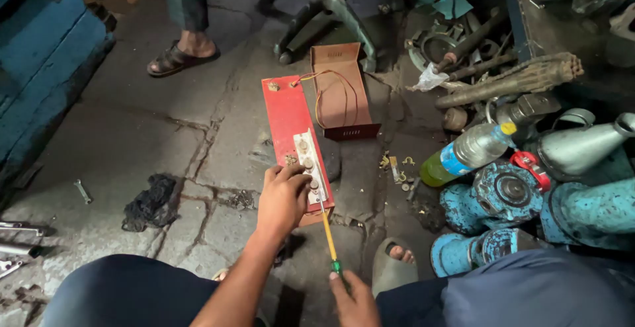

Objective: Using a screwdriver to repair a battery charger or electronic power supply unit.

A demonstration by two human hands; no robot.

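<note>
Left hand [283, 198] pressed on near end of red panel [289, 123], fingers [291, 171] spread over white terminal strip [309, 166]. Right hand [354, 298] gripping yellow screwdriver [328, 232], tip at strip. Panel flat on cracked stone floor [152, 135], beside open brown box [340, 92].

Left of the red panel [289, 119] the stone floor [152, 135] lies open, bar a black rag [152, 201] and small spanner [82, 191]; right, blue pump housings [503, 201], a bottle [466, 153] and scrap rods [509, 79] crowd close
</note>
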